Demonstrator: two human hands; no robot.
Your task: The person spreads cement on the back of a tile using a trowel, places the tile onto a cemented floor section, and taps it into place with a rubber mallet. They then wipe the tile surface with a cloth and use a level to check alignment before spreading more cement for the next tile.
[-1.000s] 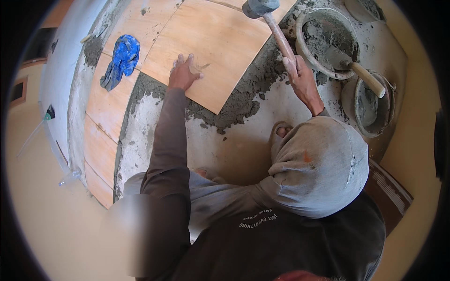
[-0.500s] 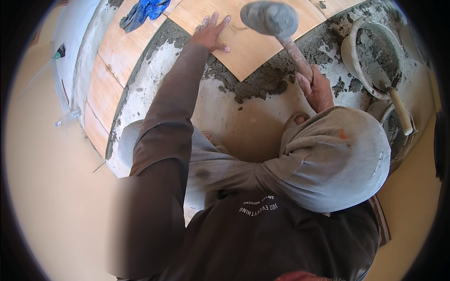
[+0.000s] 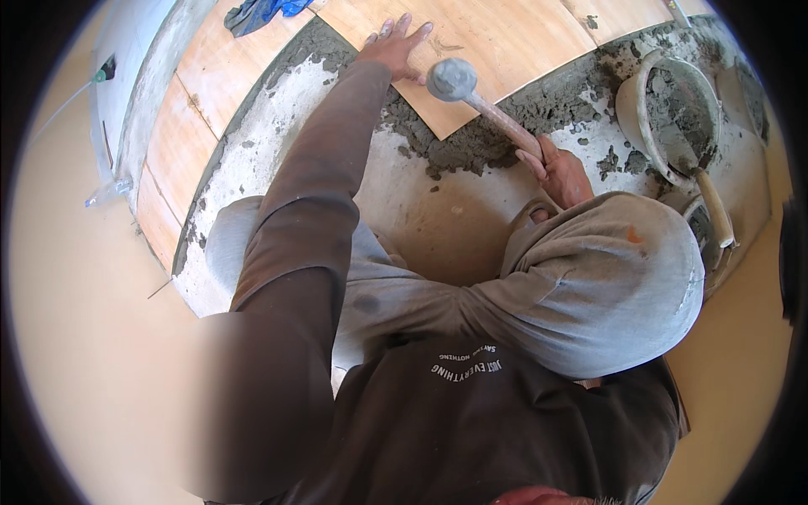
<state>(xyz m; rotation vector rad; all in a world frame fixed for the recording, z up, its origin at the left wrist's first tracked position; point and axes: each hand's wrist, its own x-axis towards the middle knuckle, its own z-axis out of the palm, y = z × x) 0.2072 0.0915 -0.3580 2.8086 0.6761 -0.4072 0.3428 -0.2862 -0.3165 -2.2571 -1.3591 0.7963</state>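
With fingers spread, my left hand (image 3: 394, 52) lies flat along the left edge of a wood-toned floor tile (image 3: 497, 50). My right hand (image 3: 562, 175) is wrapped round the handle of a mallet (image 3: 453, 80), whose grey-caked head is over the tile near its closest corner. Whether the head touches the tile I cannot tell. Dark wet mortar (image 3: 480, 147) shows under and along the tile's near edges.
A bucket of mortar (image 3: 644, 126) stands at the right, a wooden-handled trowel (image 3: 714, 206) leaning on it. Another container (image 3: 703, 240) is beside it. Laid tiles (image 3: 194, 109) run down the left, with a blue-grey cloth (image 3: 257, 13) on them.
The mallet head has come down and to the left, closer to my left hand. My left hand stays spread on the tile. The whole view has shifted slightly.
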